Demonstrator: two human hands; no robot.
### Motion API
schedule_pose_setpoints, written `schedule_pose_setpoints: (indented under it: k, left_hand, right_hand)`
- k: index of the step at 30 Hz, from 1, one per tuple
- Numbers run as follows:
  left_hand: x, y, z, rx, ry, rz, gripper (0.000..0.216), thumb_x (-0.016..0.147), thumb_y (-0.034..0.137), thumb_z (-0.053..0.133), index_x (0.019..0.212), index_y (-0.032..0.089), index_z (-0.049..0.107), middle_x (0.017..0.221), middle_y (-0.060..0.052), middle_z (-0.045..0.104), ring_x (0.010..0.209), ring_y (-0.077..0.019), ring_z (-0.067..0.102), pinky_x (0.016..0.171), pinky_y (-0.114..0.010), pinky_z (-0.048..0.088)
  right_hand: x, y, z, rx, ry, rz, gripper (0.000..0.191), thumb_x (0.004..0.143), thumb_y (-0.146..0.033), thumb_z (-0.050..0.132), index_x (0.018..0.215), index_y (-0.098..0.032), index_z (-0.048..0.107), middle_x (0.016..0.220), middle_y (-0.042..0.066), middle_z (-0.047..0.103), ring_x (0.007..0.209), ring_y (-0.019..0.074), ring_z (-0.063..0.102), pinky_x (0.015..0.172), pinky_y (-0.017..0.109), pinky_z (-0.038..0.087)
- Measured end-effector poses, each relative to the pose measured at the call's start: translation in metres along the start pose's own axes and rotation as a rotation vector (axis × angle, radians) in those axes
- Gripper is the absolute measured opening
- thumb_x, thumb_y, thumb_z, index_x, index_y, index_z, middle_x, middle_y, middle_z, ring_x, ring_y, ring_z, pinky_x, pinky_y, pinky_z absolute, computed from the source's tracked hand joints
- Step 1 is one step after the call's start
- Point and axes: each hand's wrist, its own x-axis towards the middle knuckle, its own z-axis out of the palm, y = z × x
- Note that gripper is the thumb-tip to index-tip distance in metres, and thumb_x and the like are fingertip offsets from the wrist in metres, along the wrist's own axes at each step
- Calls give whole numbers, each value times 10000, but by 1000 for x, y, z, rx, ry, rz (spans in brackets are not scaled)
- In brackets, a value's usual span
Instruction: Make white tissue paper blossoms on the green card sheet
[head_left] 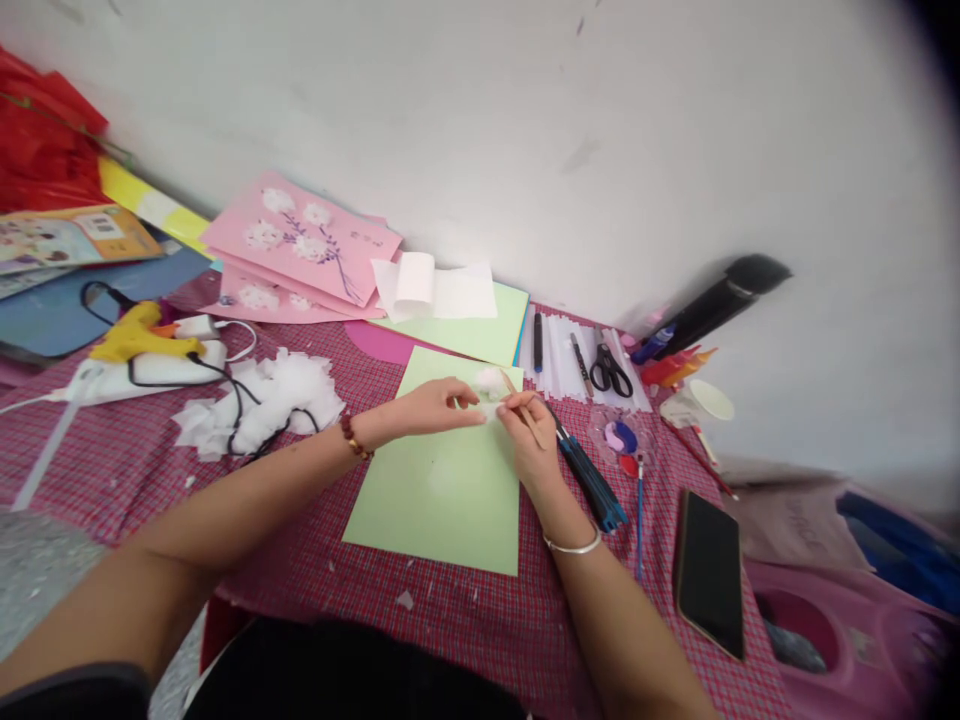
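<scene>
A light green sheet of paper (442,490) lies on the red checked tablecloth (300,560) in front of me. My left hand (439,406) rests on the sheet's upper part, fingers pinched on a small white tissue piece (489,408). My right hand (531,432) is closed around a thin wooden stick (513,388), whose tip meets the tissue. A small white tissue puff (491,379) sits on the sheet just above both hands.
A pile of white tissue (262,400) and a yellow glue gun (139,335) lie at the left. Pink cards (300,240) lean by the wall. Scissors (610,370), pens, a paint palette (619,440), a blue brush bundle (589,475) and a black phone (709,570) are at the right.
</scene>
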Motion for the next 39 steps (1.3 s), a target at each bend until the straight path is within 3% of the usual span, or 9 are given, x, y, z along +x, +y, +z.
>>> schedule_pose_setpoints:
  k: [5,9,12,15,18,24,28,34,39]
  left_hand:
    - [33,4,-1,-335,80,-47,224,713,355,605,686,133,615,580,23,520,516,-73,397,491,-216,266]
    - [58,-13,-20,-688,312,-78,202,649,318,667,653,137,578,584,31,507,520,-54,398,493,-199,276]
    - [68,-29,-28,-828,354,-108,225,615,312,704,647,138,566,611,22,526,550,-56,439,502,-188,295]
    - [70,-43,-27,-723,231,-135,221,623,323,699,645,135,584,589,23,521,520,-54,414,490,-194,283]
    - [67,-50,-24,-465,49,-110,207,659,334,660,657,131,623,536,31,492,481,-58,363,469,-206,242]
    - [64,-41,-22,-87,-171,-13,157,658,262,590,644,123,660,542,16,539,497,-73,385,482,-212,247]
    - [67,-35,-5,-21,-121,13,141,659,236,558,654,132,653,569,10,570,523,-93,439,502,-216,286]
    - [75,-38,26,159,196,44,130,733,234,539,659,156,613,697,-27,627,643,-144,532,589,-252,353]
    - [77,-41,29,210,230,49,145,761,243,536,651,163,586,718,-33,612,650,-149,528,580,-257,337]
  right_hand:
    - [4,-5,-4,-11,-8,0,151,763,-328,652,844,-216,592,792,-4,611,701,150,573,684,288,463]
    - [15,-4,-22,-21,69,0,362,898,-476,458,1091,-207,605,835,27,640,626,133,558,613,289,467]
    - [19,0,-34,-152,48,1,463,933,-527,361,1081,-190,644,735,20,607,571,132,515,561,283,440]
    - [20,4,-36,-252,16,-12,420,920,-516,417,945,-188,678,699,20,593,591,147,528,570,289,441]
    - [20,6,-32,-303,-12,-25,363,877,-512,499,852,-192,670,713,29,611,615,165,556,593,305,466]
    - [22,6,-29,-336,44,-38,355,871,-506,495,806,-186,635,737,38,617,619,162,568,594,301,486]
    - [23,6,-29,-326,71,-41,365,861,-523,508,820,-187,644,726,29,616,597,157,577,587,305,491]
    - [22,8,-31,-281,113,-44,373,851,-543,528,806,-189,637,685,21,616,550,158,578,531,301,475]
    - [18,6,-31,-223,143,-62,337,909,-490,458,800,-201,593,640,7,593,540,154,570,537,299,481]
